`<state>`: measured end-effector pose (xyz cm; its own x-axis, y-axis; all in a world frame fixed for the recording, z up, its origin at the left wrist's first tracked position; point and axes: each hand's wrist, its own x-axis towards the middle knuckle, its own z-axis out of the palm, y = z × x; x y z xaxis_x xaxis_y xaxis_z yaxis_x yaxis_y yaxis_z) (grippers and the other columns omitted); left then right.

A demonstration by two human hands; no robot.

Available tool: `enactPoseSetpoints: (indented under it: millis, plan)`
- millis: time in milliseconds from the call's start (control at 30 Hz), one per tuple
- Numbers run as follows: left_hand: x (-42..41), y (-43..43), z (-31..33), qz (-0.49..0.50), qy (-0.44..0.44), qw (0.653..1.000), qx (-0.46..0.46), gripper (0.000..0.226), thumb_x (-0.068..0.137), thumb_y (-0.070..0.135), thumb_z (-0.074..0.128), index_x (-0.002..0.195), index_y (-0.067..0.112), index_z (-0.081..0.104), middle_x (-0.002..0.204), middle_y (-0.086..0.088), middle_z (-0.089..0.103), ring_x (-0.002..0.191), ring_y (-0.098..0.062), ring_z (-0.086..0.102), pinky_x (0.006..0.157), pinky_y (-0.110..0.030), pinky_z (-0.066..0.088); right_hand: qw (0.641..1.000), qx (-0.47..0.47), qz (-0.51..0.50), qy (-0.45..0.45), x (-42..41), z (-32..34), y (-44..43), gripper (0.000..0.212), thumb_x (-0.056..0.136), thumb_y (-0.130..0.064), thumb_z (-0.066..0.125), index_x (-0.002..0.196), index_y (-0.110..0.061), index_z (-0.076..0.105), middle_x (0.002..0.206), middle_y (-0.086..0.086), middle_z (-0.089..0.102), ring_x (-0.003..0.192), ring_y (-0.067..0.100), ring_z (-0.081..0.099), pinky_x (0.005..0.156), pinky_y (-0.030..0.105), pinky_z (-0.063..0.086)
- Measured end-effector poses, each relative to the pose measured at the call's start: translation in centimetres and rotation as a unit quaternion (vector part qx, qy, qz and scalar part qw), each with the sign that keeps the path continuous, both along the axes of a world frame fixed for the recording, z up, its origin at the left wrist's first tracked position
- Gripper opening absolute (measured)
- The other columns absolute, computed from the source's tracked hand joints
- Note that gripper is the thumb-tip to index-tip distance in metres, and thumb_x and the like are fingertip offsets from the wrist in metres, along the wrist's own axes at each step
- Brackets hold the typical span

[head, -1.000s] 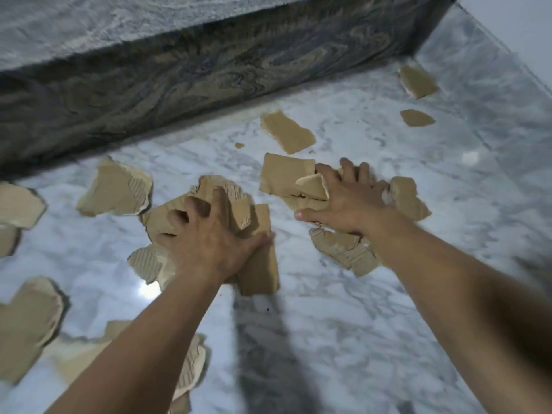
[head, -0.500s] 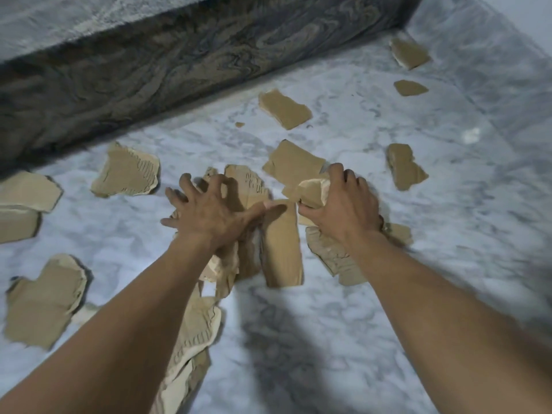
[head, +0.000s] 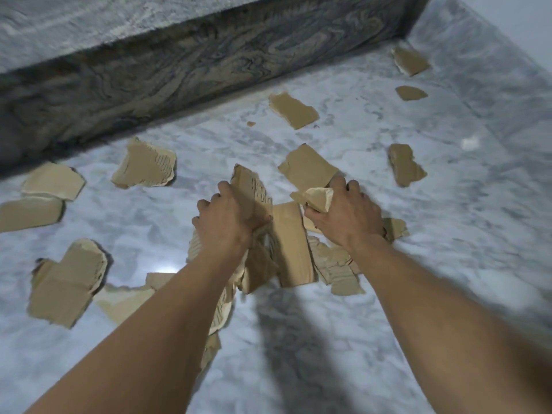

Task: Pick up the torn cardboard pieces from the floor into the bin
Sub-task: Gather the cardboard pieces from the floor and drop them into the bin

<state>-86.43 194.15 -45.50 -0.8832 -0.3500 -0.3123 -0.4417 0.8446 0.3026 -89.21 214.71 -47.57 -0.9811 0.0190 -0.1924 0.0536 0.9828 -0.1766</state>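
Left hand (head: 228, 224): centre of frame, fingers curled round a bundle (head: 254, 189) of torn cardboard that stands on edge and trails down under the forearm.
Right hand (head: 348, 218): just right of centre, thumb and fingers pinching a small scrap (head: 316, 197); the palm sits over a heap (head: 337, 264) lying on the floor (head: 448, 234).
Strip (head: 291, 243): flat on the floor between the two hands, touching both bundle and heap.
Loose pieces: one at left of centre (head: 146, 168), two at the far left edge, one at lower left (head: 65, 282), one at upper centre (head: 294, 110), two at upper right, one at right (head: 404, 168).
Bin: not in view.
Step in hand: likely gathering the central pieces into one armful.
Doing it well: sweep both hands inward so the strip is trapped between bundle and heap, then slide the fingers under the lowest sheet before lifting.
Grip: squeeze from both sides; the sheets look stiff and light and should stack flat.
Risk: the small scrap and the trailing lower sheets may slip out if lifted one-handed.
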Motion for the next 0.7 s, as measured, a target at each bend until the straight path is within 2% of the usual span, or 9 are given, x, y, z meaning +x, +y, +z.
enactPoseSetpoints:
  millis: [100,167,267,300,367,433,533,600,700]
  plan:
    - [1.0,-0.1,-0.2,-0.025,0.009,0.998,0.061,0.086,0.071,0.055,0.086,0.122,0.011,0.033,0.116,-0.013,0.057,0.100,-0.040,0.061,0.069,-0.039,0.040,1.000,0.007,-0.012,-0.017,1.9,0.3,0.6,0.080,0.080,-0.081,0.050,0.127,-0.017,0.042,0.122,0.009,0.053,0.103,0.034,0.060,0.069,0.037,0.039]
    - [1.8,-0.5,-0.2,-0.046,0.001,0.991,0.126,0.088,0.069,0.056,0.087,0.121,0.016,0.029,0.104,-0.008,0.057,0.088,-0.031,0.060,0.061,-0.036,0.039,0.999,0.025,-0.025,-0.026,3.5,1.0,1.2,0.076,0.082,-0.080,0.049,0.125,-0.018,0.042,0.120,0.007,0.053,0.102,0.032,0.060,0.065,0.035,0.035]
    - [3.1,-0.9,0.9,-0.084,0.016,0.978,0.188,0.115,0.068,0.052,0.090,0.152,0.027,0.017,0.092,-0.002,0.060,0.080,-0.026,0.058,0.058,-0.032,0.040,0.998,0.035,-0.040,-0.023,6.2,1.9,2.7,0.078,0.082,-0.078,0.050,0.128,-0.016,0.041,0.122,0.009,0.055,0.104,0.034,0.060,0.071,0.038,0.044]
    - [3.5,-0.8,1.3,-0.108,0.021,0.975,0.192,0.123,0.069,0.050,0.090,0.159,0.034,0.007,0.097,-0.005,0.064,0.081,-0.027,0.059,0.062,-0.033,0.042,0.998,0.022,-0.049,-0.019,6.8,2.5,3.2,0.077,0.083,-0.077,0.051,0.129,-0.017,0.039,0.121,0.010,0.056,0.105,0.035,0.059,0.073,0.039,0.045]
    - [4.1,-0.4,2.2,-0.150,0.026,0.969,0.197,0.124,0.074,0.048,0.087,0.160,0.043,-0.001,0.118,-0.015,0.068,0.090,-0.030,0.062,0.071,-0.033,0.043,0.997,-0.008,-0.074,-0.017,8.2,4.3,4.4,0.073,0.084,-0.073,0.051,0.136,-0.023,0.034,0.122,0.011,0.054,0.106,0.036,0.059,0.074,0.040,0.046]
    - [4.8,0.3,4.0,-0.166,0.035,0.963,0.209,0.118,0.077,0.049,0.084,0.159,0.048,0.000,0.129,-0.017,0.064,0.101,-0.033,0.063,0.076,-0.034,0.047,0.997,-0.003,-0.077,-0.026,9.8,7.1,5.5,0.081,0.088,-0.074,0.045,0.153,-0.037,0.016,0.130,0.010,0.049,0.106,0.035,0.059,0.076,0.039,0.049]
    - [5.8,1.6,7.6,-0.199,0.052,0.953,0.221,0.117,0.077,0.052,0.083,0.158,0.052,-0.002,0.136,-0.017,0.061,0.110,-0.034,0.062,0.082,-0.036,0.049,0.996,0.025,-0.078,-0.017,12.3,12.4,6.6,0.083,0.089,-0.079,0.036,0.154,-0.052,-0.009,0.127,0.007,0.046,0.094,0.028,0.059,0.075,0.037,0.052]
    - [6.4,2.7,10.7,-0.227,0.065,0.945,0.226,0.119,0.076,0.056,0.082,0.157,0.053,-0.005,0.141,-0.016,0.058,0.114,-0.035,0.061,0.083,-0.035,0.048,0.995,0.033,-0.094,0.001,14.2,16.4,7.2,0.081,0.088,-0.081,0.033,0.152,-0.055,-0.010,0.127,0.007,0.046,0.092,0.028,0.059,0.076,0.038,0.053]
    - [8.3,4.9,16.5,-0.281,0.086,0.929,0.226,0.121,0.076,0.062,0.079,0.157,0.051,-0.011,0.147,-0.017,0.054,0.119,-0.039,0.059,0.086,-0.037,0.049,0.989,0.050,-0.135,0.031,17.9,23.3,8.4,0.078,0.088,-0.081,0.032,0.152,-0.057,-0.006,0.137,0.010,0.043,0.102,0.032,0.060,0.081,0.039,0.052]
